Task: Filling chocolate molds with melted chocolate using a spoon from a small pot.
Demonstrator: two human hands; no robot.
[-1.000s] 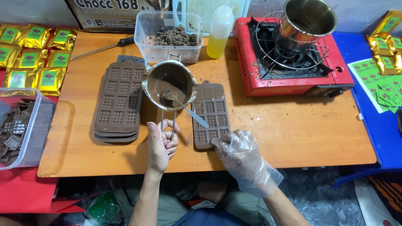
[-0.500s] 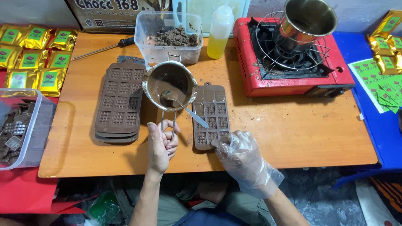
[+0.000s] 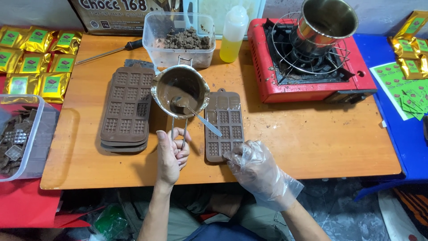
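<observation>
My left hand (image 3: 172, 154) grips the wire handle of a small steel melting pot (image 3: 180, 90) that holds melted chocolate and a spoon (image 3: 196, 115). The pot hangs just above the wooden table (image 3: 312, 143), between two brown silicone bar moulds. My right hand (image 3: 255, 167), in a clear plastic glove, rests its fingertips on the near corner of the single mould (image 3: 223, 125) to the right of the pot. A stack of the same moulds (image 3: 127, 107) lies to the left.
A clear tub of chocolate crumbs (image 3: 180, 40) and a yellow squeeze bottle (image 3: 233, 33) stand at the back. A red gas stove (image 3: 307, 67) carries a steel pot (image 3: 325, 22). Gold packets (image 3: 33, 62) lie left, a plastic bin (image 3: 22, 134) at the near left.
</observation>
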